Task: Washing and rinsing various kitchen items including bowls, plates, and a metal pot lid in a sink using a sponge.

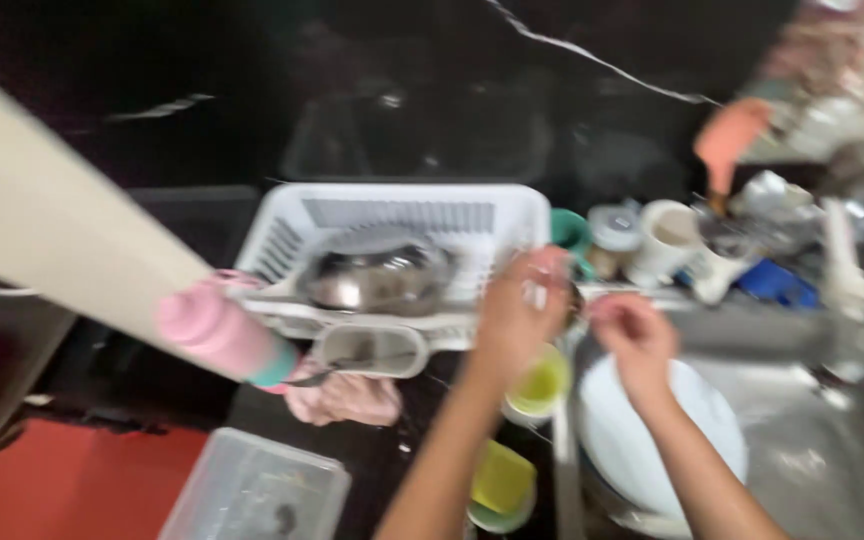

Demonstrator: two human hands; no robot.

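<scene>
A clear plastic container (257,490) is seen nearest, then two yellow-green cups (540,385). A white plate (652,435) lies in the steel sink (812,450). Above, a small blurred object is pinched by the left hand (517,315); the right hand (634,335) is loosely curled, grip unclear. A white dish rack (402,215) sits behind.

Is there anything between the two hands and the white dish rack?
Nothing visible. The left hand, blurred, is right at the front corner of the white dish rack, and the right hand is beside it over the white plate in the sink.
</scene>
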